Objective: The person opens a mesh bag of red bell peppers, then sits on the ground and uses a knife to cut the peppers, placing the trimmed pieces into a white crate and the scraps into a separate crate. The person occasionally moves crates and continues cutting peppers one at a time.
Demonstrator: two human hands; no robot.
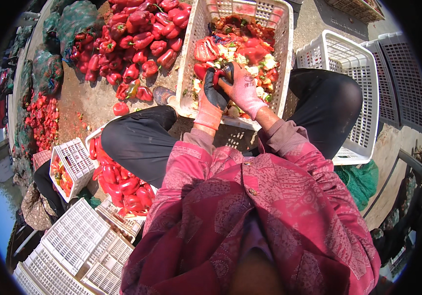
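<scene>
My left hand [213, 94], in a pink glove with a dark coated palm, grips a red bell pepper [216, 76]. Against that same pepper close the fingers of my right hand [241, 86], gloved alike; whether they also hold a small tool is hidden. Both hands meet above a white plastic crate [286, 48] standing between my knees. Inside it lie pepper scraps [249, 49]: red flesh, torn pieces and pale seed cores.
Whole red bell peppers [141, 37] are heaped on the ground ahead left, beside green mesh sacks [80, 25]. A crate of opened red peppers [122, 182] sits by my left knee. White crates [358, 110] stand at right; more crates [76, 236] are stacked at lower left, near another person's leg [47, 184].
</scene>
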